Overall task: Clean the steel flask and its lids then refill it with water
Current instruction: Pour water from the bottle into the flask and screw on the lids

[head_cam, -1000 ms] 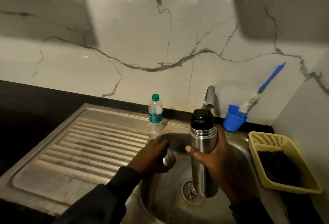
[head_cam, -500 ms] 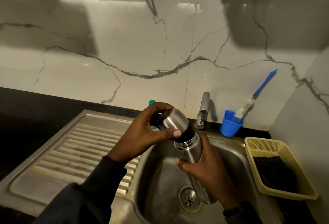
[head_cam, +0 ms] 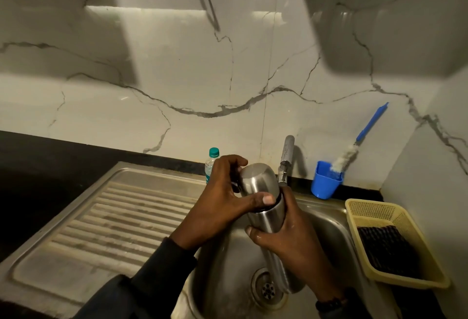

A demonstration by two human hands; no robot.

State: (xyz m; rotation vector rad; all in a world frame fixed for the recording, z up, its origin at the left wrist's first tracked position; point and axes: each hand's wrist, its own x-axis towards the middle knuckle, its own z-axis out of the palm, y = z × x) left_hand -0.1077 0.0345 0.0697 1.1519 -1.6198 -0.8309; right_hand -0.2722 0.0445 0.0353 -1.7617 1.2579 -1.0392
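While both hands work over the basin, the marble wall [head_cam: 177,70] fills the top of the view, grey veins running across it. Below it, black counter [head_cam: 38,166] runs along the left. Steel sink [head_cam: 326,227] sits under the hands, with its ribbed drainboard [head_cam: 114,217] to the left and the drain [head_cam: 267,288] at the basin bottom.

Yellow basket [head_cam: 374,209] sits at the right edge of the sink, something dark and ribbed inside; can't tell what.

Steel flask [head_cam: 268,220] is held tilted above the basin, top leaning up and left, base down near the drain. Right hand [head_cam: 296,250] wraps the flask body, thumb across the front, skin looks wet. Left hand [head_cam: 222,204] curls round the steel cup lid [head_cam: 258,179] on top of the flask, thumb pressed at the lid's lower rim, fingers over the far side. Thin dark band shows where lid meets body; whether it's fully seated I can't tell.

Tap [head_cam: 287,156] stands just behind the flask. Blue cup [head_cam: 325,184] is right of the tap against the wall, with 1 blue-handled bottle brush [head_cam: 364,131] leaning out of it. Small plastic bottle [head_cam: 211,161] with a green cap stands behind the left hand, partly hidden.
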